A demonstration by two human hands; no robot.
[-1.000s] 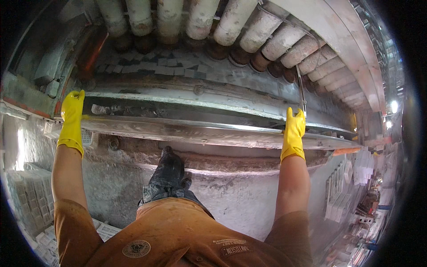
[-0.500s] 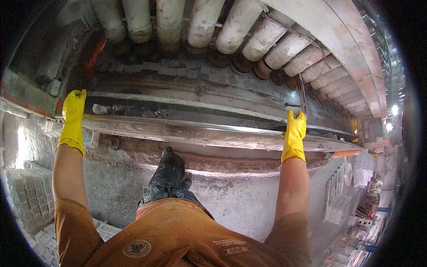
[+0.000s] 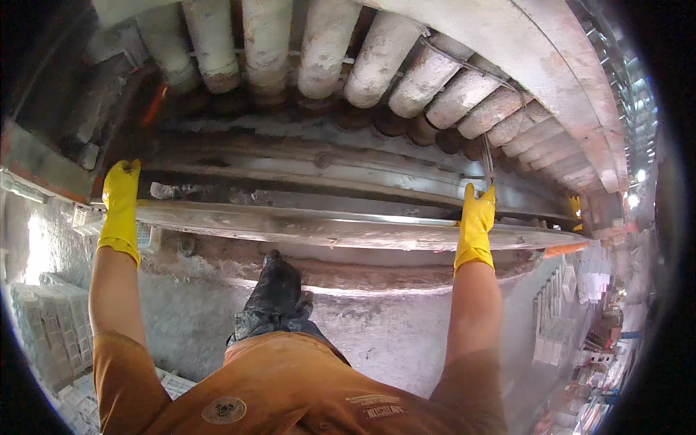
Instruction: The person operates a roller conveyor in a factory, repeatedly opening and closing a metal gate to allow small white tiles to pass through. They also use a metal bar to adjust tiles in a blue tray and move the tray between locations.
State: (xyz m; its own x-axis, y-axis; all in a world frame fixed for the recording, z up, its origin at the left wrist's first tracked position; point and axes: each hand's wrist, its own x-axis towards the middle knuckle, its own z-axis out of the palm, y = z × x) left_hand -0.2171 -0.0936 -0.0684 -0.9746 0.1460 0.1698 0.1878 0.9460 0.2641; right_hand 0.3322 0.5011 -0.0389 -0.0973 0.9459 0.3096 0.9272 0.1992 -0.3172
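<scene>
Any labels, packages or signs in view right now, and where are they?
Round patch: on the orange garment at the lower edge, a dark-ringed circle.
Printed mark: on the same garment, to the patch's right, small and pale.
White stacked packs: lower left, beside the left arm, boxy.
No signs or screens.

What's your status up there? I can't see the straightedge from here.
Left hand gripping long metal straightedge at its left end. Right hand gripping near its right end. Straightedge lies level across the wet grey surface. Boot below, clear of it.
</scene>
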